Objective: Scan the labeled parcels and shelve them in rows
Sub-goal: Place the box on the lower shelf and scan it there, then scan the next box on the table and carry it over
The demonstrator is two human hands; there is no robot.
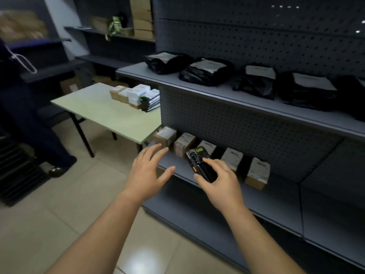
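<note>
Table stack (136, 94): boxed parcels, left of centre; up-left of both hands, well apart
Left hand (150, 171): empty, fingers spread; nearer that stack, likely the one to reach
Handheld scanner (198, 168): clasped by right hand (219, 180); long axis up-left
Shelved row (232, 158): five labelled boxes just beyond hands, running down-right

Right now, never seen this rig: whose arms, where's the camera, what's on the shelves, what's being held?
One picture, from a camera worn on a person's head, looking forward and down. No robot: these are bare arms. The right hand grips a black handheld scanner. The left hand is open, spread, holding nothing. On the lower shelf stand five labeled brown boxes in a row; on the upper shelf lie black labeled bags. More small boxes sit on the table at left.
</note>
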